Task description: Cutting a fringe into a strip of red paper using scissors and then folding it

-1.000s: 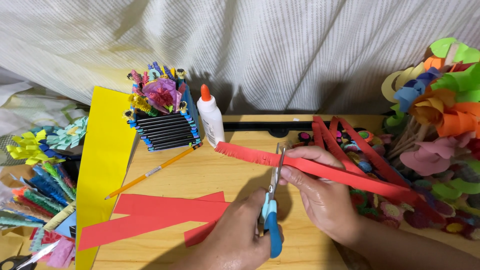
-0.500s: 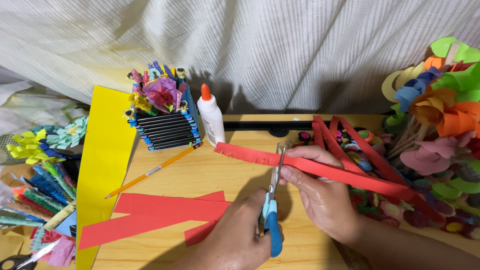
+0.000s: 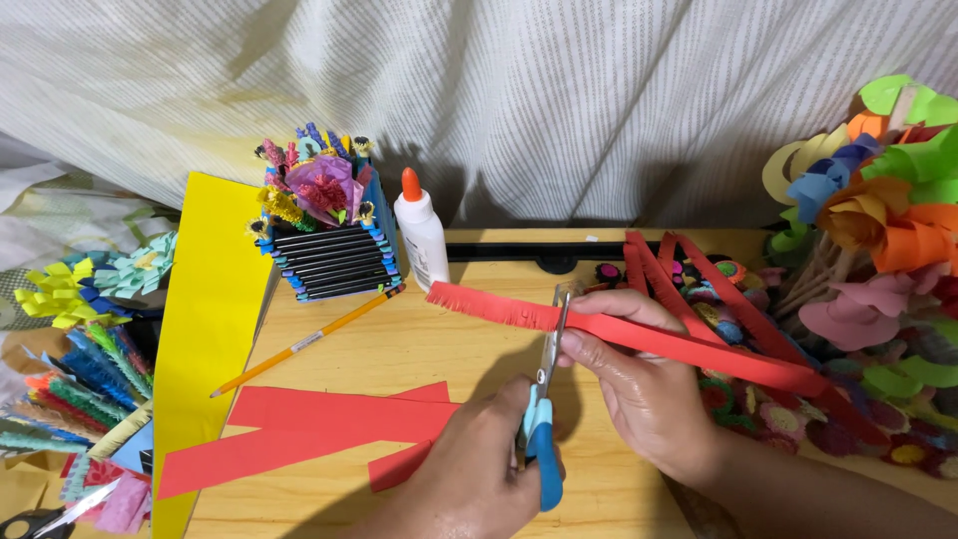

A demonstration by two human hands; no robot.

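My left hand (image 3: 469,469) grips the blue handles of a pair of scissors (image 3: 544,449). The blades point away from me and meet the edge of a long red paper strip (image 3: 699,349). That strip is pinched in my right hand (image 3: 649,389) just right of the blades and held above the wooden table (image 3: 419,349). Left of the blades, the strip's free end (image 3: 479,302) is cut into a fine fringe. To the right it runs uncut toward more red strips (image 3: 659,265) leaning at the table's back.
Flat red strips (image 3: 329,414) lie near my left hand, with a pencil (image 3: 309,339) and a yellow sheet (image 3: 205,329) beyond. A glue bottle (image 3: 421,235) and a flower-topped box (image 3: 334,255) stand behind. Paper flowers (image 3: 878,220) crowd the right, fringed paper pieces (image 3: 80,379) the left.
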